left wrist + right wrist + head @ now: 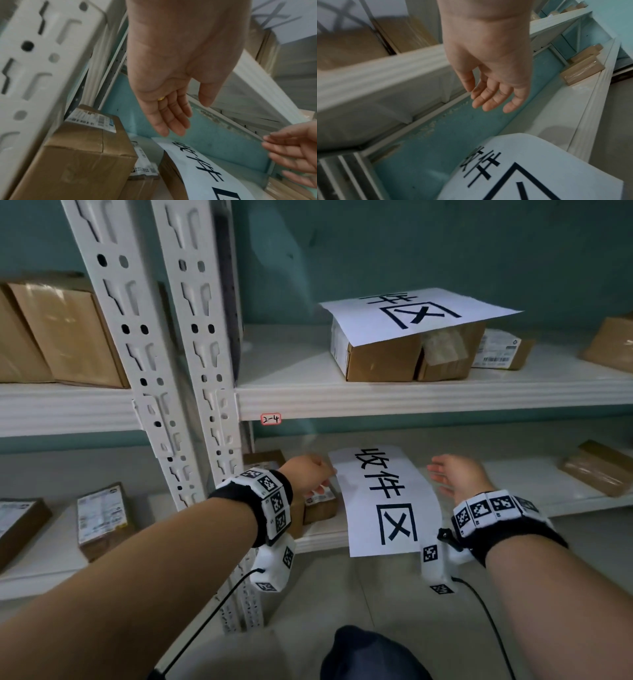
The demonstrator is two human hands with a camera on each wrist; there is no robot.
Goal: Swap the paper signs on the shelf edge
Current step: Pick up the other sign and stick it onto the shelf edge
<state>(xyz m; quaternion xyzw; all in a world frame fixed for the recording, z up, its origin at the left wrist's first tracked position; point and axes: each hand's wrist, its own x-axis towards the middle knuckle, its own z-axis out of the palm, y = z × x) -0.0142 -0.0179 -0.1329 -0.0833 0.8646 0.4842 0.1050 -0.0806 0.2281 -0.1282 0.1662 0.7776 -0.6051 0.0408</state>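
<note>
Nearest to me, at six o'clock in the head view, sits a dark rounded shape (373, 655) I cannot identify, and two forearms run up from the bottom corners, each with one marker-covered wristband (270, 505). My left hand (310, 474) at about nine o'clock of the lower paper sign (380, 501) has its fingers straight and relaxed, gripping nothing; the left wrist view shows its fingertips (171, 129) just above the sheet's far corner, and whether they touch it I cannot tell. My right hand (457, 475), at three o'clock of that same sign, is likewise released, fingers loosely spread, apart from the paper. I count two signs: the lower one lies on the lower shelf (513, 501) and droops over its front edge, bowed over a box beneath it; the upper paper sign (418, 313), at twelve o'clock, rests flat atop a cardboard box (380, 361) on the upper shelf (428, 402). One small red-bordered label (271, 419) reading 2-4 sticks to that shelf's edge. Two white slotted uprights (202, 344) rise at ten o'clock.
</note>
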